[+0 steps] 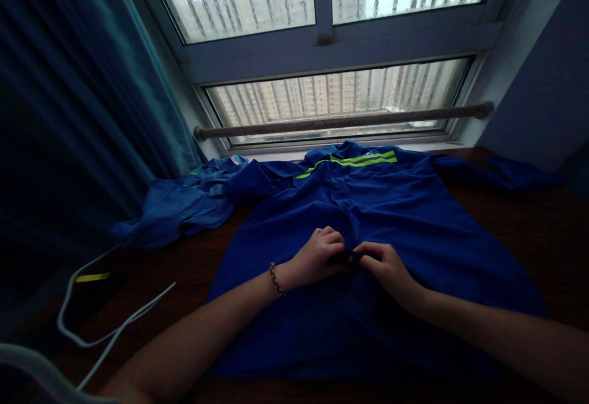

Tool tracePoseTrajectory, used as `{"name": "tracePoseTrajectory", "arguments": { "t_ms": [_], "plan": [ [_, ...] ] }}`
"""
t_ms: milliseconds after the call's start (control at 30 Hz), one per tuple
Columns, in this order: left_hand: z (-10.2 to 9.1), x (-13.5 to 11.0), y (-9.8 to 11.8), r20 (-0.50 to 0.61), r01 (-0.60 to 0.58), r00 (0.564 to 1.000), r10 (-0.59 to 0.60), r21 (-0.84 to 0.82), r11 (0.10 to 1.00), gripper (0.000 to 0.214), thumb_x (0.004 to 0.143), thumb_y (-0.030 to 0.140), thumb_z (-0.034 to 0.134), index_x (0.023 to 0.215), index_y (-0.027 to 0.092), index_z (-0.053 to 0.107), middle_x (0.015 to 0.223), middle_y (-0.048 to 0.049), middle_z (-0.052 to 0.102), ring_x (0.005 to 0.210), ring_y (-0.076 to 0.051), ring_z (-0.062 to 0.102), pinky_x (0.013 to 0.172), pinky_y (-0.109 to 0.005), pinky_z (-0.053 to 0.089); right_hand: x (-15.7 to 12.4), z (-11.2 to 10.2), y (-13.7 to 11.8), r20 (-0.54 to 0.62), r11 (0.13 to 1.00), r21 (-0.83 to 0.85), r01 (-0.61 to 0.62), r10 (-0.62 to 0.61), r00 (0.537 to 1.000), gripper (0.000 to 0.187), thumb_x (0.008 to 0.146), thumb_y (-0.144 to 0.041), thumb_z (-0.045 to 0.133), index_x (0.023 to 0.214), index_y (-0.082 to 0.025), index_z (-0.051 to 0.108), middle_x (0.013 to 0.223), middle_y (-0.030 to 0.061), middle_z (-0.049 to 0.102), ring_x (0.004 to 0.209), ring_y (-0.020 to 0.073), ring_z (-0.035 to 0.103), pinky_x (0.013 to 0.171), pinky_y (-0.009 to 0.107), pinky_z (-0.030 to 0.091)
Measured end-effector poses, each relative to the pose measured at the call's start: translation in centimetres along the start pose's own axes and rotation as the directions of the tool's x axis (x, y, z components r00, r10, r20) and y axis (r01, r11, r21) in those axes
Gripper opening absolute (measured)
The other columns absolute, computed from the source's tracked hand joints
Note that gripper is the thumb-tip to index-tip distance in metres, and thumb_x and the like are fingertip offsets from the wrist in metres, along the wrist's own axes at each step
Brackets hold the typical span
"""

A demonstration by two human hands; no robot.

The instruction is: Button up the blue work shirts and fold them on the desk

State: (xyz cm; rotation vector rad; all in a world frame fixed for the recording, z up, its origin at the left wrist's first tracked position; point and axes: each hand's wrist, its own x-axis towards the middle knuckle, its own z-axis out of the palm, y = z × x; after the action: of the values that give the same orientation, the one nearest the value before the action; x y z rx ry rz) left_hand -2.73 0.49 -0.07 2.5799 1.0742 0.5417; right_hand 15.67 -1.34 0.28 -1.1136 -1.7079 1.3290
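A blue work shirt with yellow-green stripes across its chest lies spread front side up, its collar toward the window. Over the middle of its front edge, my left hand is closed with the fingers curled on the fabric. Close beside it, my right hand pinches the same front edge between thumb and fingers. Cloth is bunched between the two hands; whether a button is in them is hidden. A braided bracelet circles my left wrist.
Another blue garment lies crumpled at the left on the dark wooden surface. A white cable loops at the lower left near a yellow strip. A curtain hangs left; a rail crosses the window.
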Motion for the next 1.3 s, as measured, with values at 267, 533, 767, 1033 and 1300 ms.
{"name": "tracePoseTrajectory", "arguments": {
  "t_ms": [267, 533, 767, 1033, 1300],
  "plan": [
    [0.5, -0.2, 0.5, 0.005, 0.172, 0.985, -0.174, -0.180, 0.968, 0.016, 0.071, 0.028, 0.058, 0.073, 0.015, 0.048, 0.072, 0.0004, 0.049, 0.063, -0.010, 0.043, 0.055, -0.021, 0.033, -0.1, 0.1, -0.1, -0.003, 0.978, -0.107, 0.178, -0.180, 0.984, 0.015, 0.077, -0.021, 0.048, 0.078, -0.018, 0.062, 0.081, 0.0020, 0.060, 0.077, 0.0152, 0.055, 0.069, 0.025, 0.042],
    [-0.7, -0.5, 1.6, 0.149, 0.407, 0.911, -0.385, -0.478, 0.778, 0.019, 0.074, 0.034, 0.053, 0.072, 0.015, 0.048, 0.059, 0.0035, 0.052, 0.052, -0.008, 0.048, 0.045, -0.018, 0.034, -0.1, 0.3, -0.5, 0.036, 0.942, -0.200, 0.269, -0.267, 0.963, 0.033, 0.088, -0.031, 0.036, 0.066, -0.016, 0.056, 0.075, 0.0028, 0.056, 0.069, 0.0124, 0.052, 0.064, 0.024, 0.040],
    [-0.2, -0.2, 1.6, 0.395, 0.527, 0.802, -0.449, -0.821, 0.218, 0.033, 0.058, 0.026, 0.070, 0.076, 0.014, 0.045, 0.057, 0.0016, 0.060, 0.056, -0.014, 0.061, 0.058, -0.029, 0.049, -0.5, 0.2, -1.1, 0.067, 0.893, -0.268, 0.360, -0.356, 0.932, 0.027, 0.088, -0.026, 0.037, 0.073, -0.017, 0.058, 0.078, 0.0033, 0.054, 0.071, 0.0121, 0.052, 0.066, 0.024, 0.040],
    [-0.9, -0.3, 2.2, 0.307, 0.488, 0.801, -0.515, -0.832, 0.263, 0.026, 0.053, 0.019, 0.072, 0.065, 0.011, 0.051, 0.058, 0.0029, 0.058, 0.053, -0.006, 0.054, 0.055, -0.019, 0.042, -0.8, 0.3, -1.1, 0.098, 0.870, -0.245, 0.429, -0.417, 0.903, 0.021, 0.086, -0.021, 0.040, 0.087, -0.018, 0.061, 0.087, 0.0047, 0.057, 0.078, 0.0133, 0.054, 0.070, 0.024, 0.043],
    [1.0, -0.4, 1.7, 0.166, 0.429, 0.829, -0.534, -0.802, 0.416, 0.027, 0.058, 0.016, 0.066, 0.078, 0.014, 0.049, 0.056, 0.0057, 0.053, 0.051, -0.008, 0.052, 0.047, -0.017, 0.038, 0.1, 0.4, 0.0, 0.050, 0.948, -0.214, 0.235, -0.230, 0.972, 0.012, 0.071, -0.027, 0.061, 0.077, -0.017, 0.064, 0.073, 0.0017, 0.060, 0.065, 0.0131, 0.054, 0.058, 0.024, 0.042]
  ]
}}
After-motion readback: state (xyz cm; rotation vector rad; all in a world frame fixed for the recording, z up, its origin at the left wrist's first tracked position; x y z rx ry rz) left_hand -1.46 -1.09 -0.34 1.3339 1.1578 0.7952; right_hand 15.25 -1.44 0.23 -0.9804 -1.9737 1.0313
